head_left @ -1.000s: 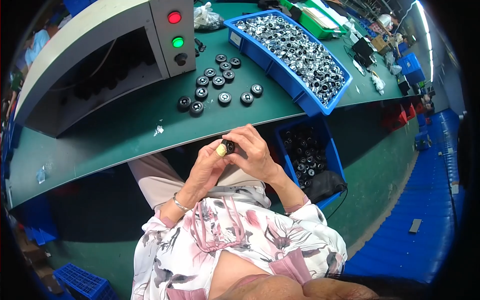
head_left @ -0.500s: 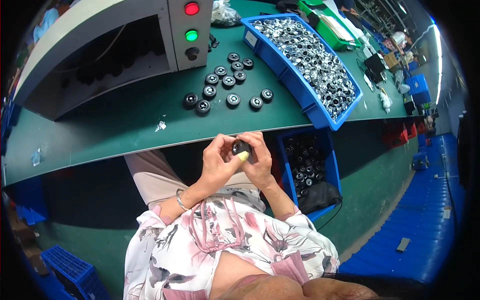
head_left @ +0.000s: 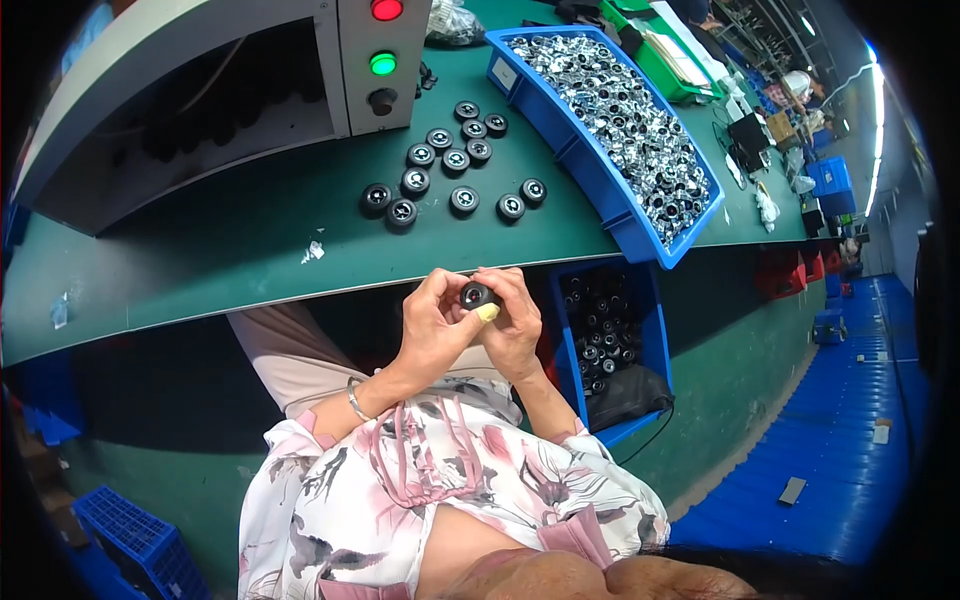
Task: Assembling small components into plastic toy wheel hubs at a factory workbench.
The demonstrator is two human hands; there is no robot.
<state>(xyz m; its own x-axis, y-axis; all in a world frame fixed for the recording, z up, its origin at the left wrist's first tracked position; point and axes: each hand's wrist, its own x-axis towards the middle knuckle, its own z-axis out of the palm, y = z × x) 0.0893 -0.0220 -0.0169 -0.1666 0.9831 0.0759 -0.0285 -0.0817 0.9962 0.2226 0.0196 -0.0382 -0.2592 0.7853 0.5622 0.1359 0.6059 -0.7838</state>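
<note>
Just off the table's near edge, my left hand [head_left: 434, 325] and my right hand [head_left: 514, 325] grip one small black wheel [head_left: 476, 295] between them. The fingers of both are closed around its sides, and a yellow cover sits on a thumb tip at its lower side. The wheel's round face with a lighter centre points up. Beyond my hands, several similar black wheels [head_left: 464, 200] with silvery centres lie loosely on the green table [head_left: 270, 260].
A blue tray [head_left: 590, 190] full of shiny small parts stands right of the wheels. Below the table edge, a blue bin [head_left: 655, 335] holds more black wheels and a dark cloth [head_left: 630, 395]. A grey machine [head_left: 375, 60] with red and green lights fills the back left.
The wheel has turned slightly in my fingers, so its face shows more. Both hands keep their hold on it. The whole view has shifted a little.
</note>
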